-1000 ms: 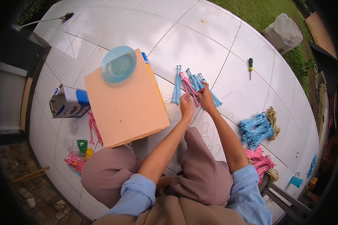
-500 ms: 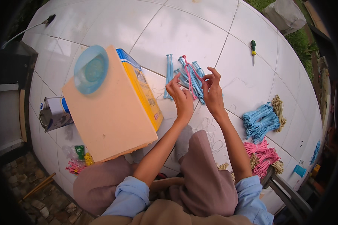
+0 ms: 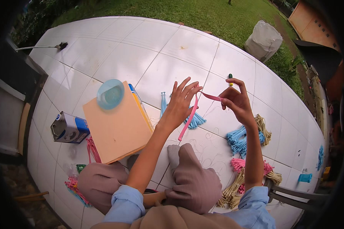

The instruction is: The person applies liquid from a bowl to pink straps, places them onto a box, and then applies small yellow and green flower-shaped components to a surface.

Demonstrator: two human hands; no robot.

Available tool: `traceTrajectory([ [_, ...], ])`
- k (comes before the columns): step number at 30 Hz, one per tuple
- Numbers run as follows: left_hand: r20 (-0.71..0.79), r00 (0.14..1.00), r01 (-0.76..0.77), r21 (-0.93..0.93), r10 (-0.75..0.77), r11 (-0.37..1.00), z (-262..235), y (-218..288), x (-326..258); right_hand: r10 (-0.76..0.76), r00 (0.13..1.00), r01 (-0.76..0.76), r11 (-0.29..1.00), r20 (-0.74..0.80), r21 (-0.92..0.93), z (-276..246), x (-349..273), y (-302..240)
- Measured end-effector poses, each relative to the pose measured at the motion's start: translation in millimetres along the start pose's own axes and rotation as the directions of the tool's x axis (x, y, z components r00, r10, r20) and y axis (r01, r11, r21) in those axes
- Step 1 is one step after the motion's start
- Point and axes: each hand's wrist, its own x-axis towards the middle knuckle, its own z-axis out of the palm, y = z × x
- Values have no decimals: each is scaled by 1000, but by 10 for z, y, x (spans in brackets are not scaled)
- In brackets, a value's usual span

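A flexible pink strap [image 3: 188,124] runs between my hands, bending at the fingertips of my left hand [image 3: 176,108] and hanging down toward the floor. That hand holds the bend, several fingers stretched forward. My right hand [image 3: 237,102] pinches the strap's other end between thumb and forefinger, its index finger raised. Under and behind my left hand lie light-blue straps [image 3: 196,121] with knobbed ends, partly hidden by it. Two more blue straps [image 3: 163,102] lie just left of them. Thin white threads [image 3: 212,147] are scattered on the tiles nearby.
At left stands a box topped with a peach board [image 3: 116,128], bearing a blue bowl [image 3: 111,94]; a metal can [image 3: 70,128] is beside it. Bundled blue [image 3: 239,140], pink [image 3: 239,164] and beige straps [image 3: 235,187] lie right. A screwdriver [image 3: 231,79] and white sack [image 3: 263,41] are farther off.
My view has tilted up, showing more lawn. Both hands have lifted away from the blue straps with the pink strap, and my right hand has drawn its end out to the right.
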Motion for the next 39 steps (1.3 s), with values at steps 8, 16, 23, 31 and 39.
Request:
traceTrajectory([
  [8,173,937,332,-185,-302,925,-207,124,207,-140,904,-129,812,-404,-569,-280,-190,345],
  [16,200,871,476,-571,-449,669,-675,402,-139,224,953,-143,926,-202,350,634,-232,-183],
  [23,1,907,367,-489,-420,791,-1262,844,-582,138,990,-120,852,3,510,1450,9,-753],
  [31,-217,853,374,-381,-475,846,-1420,901,-1015,8,1000,-10,915,7,403,1954,-106,-1161],
  [39,-312,868,273,-353,-387,895,-1373,704,-1166,-69,997,75,966,-31,249,2320,-243,-940],
])
